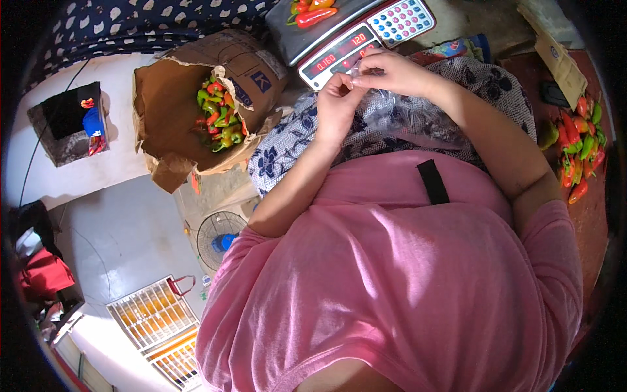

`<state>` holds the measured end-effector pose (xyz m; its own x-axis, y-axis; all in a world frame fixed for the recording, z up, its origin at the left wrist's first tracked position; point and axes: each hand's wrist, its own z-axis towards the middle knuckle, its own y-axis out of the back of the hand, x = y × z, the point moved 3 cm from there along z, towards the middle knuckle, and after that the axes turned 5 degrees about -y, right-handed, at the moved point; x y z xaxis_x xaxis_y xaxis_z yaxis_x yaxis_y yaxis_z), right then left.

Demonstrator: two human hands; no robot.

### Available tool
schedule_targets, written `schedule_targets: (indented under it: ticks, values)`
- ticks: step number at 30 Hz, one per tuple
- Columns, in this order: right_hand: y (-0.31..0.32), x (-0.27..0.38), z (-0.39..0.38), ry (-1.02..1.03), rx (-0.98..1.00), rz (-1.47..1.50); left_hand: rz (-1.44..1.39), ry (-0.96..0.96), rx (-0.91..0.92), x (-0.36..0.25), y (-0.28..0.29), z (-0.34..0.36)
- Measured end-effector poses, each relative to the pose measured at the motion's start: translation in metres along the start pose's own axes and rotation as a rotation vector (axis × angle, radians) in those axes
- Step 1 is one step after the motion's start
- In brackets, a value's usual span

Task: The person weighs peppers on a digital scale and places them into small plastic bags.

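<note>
My left hand (pixel 337 108) and my right hand (pixel 392 73) meet in front of the digital scale (pixel 336 55). Both are closed, their fingertips pinching a bit of clear plastic that looks like a thin bag (pixel 356 73). How much of it each hand grips is partly hidden by the fingers. Below my right wrist, a heap of clear plastic bags (pixel 405 117) lies on the patterned cloth (pixel 486 88) across my lap. Several red and orange peppers (pixel 315 16) rest on the scale's dark tray (pixel 285 40), beyond the lit display.
To the left, an open brown paper sack (pixel 166 98) lies tipped with green and red peppers (pixel 221 117) inside. More peppers (pixel 578 147) are piled at the right, beside a small black object (pixel 554 94) and a cardboard piece (pixel 562 62). A fan (pixel 221 240) stands behind my left elbow.
</note>
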<state>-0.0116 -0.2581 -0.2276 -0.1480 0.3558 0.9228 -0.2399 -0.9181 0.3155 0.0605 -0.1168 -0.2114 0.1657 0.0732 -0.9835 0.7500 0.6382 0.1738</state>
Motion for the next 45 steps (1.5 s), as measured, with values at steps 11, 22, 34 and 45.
schedule_targets:
  ticks: [11,22,34,45]
  values:
    - [0.025,-0.016,0.005,-0.140,-0.218,-0.044,-0.345,0.112,-0.251,-0.008,0.025,0.012]
    - [0.015,-0.013,0.003,-0.228,-0.153,0.917,0.066,0.201,0.018,-0.011,0.024,0.017]
    - [0.001,-0.017,0.003,-0.458,-0.192,1.098,-0.695,0.233,-0.123,-0.011,0.035,0.027]
    - [-0.011,0.007,-0.003,-0.274,0.292,1.255,0.087,0.046,-0.226,-0.001,0.052,0.031]
